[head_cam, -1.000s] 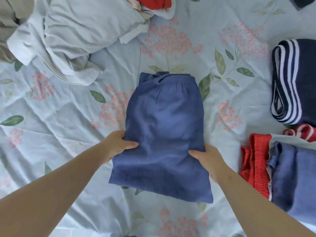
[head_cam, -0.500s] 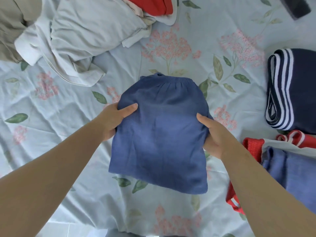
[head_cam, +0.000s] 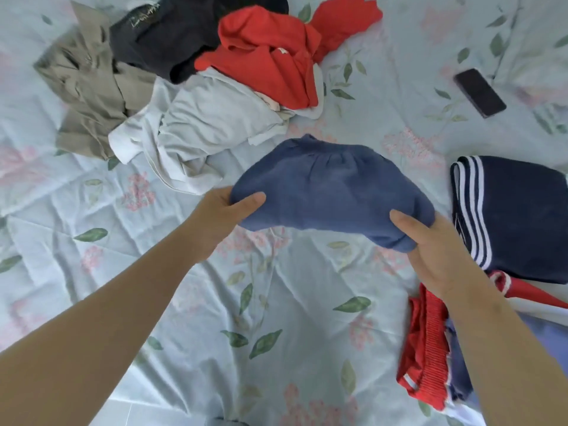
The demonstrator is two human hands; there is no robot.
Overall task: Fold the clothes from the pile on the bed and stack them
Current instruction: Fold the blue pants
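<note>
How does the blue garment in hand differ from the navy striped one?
The plain mid-blue folded garment is held up by the left hand and right hand; the dark navy folded garment lies on the floral bedsheet. The blue one is unmarked, the navy one has white stripes. Both are folded.

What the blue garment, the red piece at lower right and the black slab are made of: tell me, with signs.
Blue garment: soft matt cloth, perhaps cotton or linen; it sags between left hand and right hand, gathered at the waistband. Red piece: matt ribbed knit; parallel ridges. Black slab: seemingly a phone, smooth glass-like face; flat with faint sheen.
</note>
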